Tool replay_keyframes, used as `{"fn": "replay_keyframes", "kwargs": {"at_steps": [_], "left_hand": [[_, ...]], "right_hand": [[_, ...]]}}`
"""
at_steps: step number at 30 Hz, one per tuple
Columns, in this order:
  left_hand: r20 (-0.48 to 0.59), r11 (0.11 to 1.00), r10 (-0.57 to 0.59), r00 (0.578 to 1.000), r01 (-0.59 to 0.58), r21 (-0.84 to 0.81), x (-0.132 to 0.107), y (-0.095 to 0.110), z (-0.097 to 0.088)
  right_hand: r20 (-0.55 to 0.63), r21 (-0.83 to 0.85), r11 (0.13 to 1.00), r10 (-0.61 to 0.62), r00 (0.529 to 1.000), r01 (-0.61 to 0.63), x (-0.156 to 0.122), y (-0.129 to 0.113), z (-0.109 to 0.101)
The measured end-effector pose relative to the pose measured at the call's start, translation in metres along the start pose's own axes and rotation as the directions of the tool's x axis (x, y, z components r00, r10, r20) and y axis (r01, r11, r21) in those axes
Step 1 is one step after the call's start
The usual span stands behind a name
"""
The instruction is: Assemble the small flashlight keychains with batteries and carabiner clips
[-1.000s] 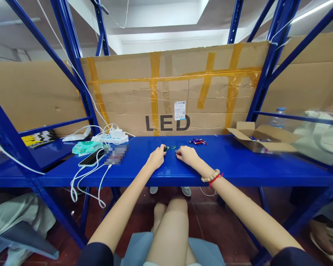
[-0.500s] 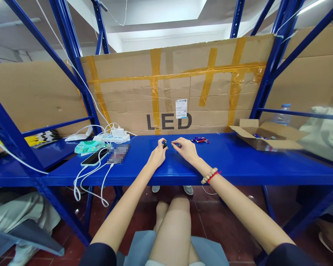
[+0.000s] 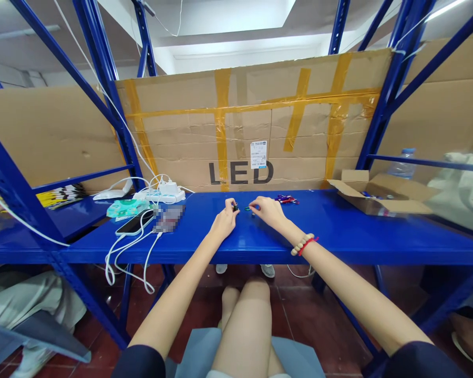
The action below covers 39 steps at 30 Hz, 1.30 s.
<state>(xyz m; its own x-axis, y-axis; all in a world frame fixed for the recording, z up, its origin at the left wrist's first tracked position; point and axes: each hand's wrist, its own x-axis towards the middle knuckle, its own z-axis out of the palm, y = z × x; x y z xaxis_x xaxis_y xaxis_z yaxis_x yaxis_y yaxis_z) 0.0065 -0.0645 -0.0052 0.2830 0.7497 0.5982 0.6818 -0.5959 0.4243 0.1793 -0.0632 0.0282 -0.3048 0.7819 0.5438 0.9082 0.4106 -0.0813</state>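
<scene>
Both my hands rest close together on the blue metal shelf, in front of a cardboard sheet marked LED. My left hand pinches a small dark green piece between thumb and fingertips. My right hand, with a bead bracelet on its wrist, pinches a thin green part that lies on the shelf just right of the dark piece. The two pieces are a short gap apart. A small heap of purple and red parts lies just behind my right hand.
A phone with white cables, a power strip and a teal packet sit at the left. An open cardboard box and a water bottle stand at the right. Blue rack posts flank both sides.
My hands lifted slightly off the shelf and drew the small pieces up between the fingertips. The view tilted a little. My right hand shifted slightly right.
</scene>
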Motion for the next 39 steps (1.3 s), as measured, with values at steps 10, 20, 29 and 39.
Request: {"fn": "replay_keyframes", "kwargs": {"at_steps": [10, 20, 29, 39], "left_hand": [[-0.027, 0.999, 0.054, 0.998, -0.053, 0.009, 0.0, 0.0, 0.0], [0.191, 0.883, 0.05, 0.98, -0.133, 0.451, 0.002, 0.004, -0.006], [0.269, 0.684, 0.174, 0.947, -0.313, 0.659, 0.001, 0.013, -0.008], [0.059, 0.806, 0.099, 0.993, -0.115, 0.581, 0.001, 0.005, -0.007]], "right_hand": [[0.233, -0.147, 0.983, -0.077, 0.969, 0.114, -0.009, 0.004, 0.001], [0.218, -0.082, 0.996, -0.017, 0.976, 0.036, -0.009, 0.007, 0.001], [0.227, -0.052, 0.996, -0.063, 0.972, 0.076, -0.015, 0.005, 0.003], [0.232, -0.024, 0.999, -0.038, 0.972, 0.045, -0.012, 0.005, 0.005]]}}
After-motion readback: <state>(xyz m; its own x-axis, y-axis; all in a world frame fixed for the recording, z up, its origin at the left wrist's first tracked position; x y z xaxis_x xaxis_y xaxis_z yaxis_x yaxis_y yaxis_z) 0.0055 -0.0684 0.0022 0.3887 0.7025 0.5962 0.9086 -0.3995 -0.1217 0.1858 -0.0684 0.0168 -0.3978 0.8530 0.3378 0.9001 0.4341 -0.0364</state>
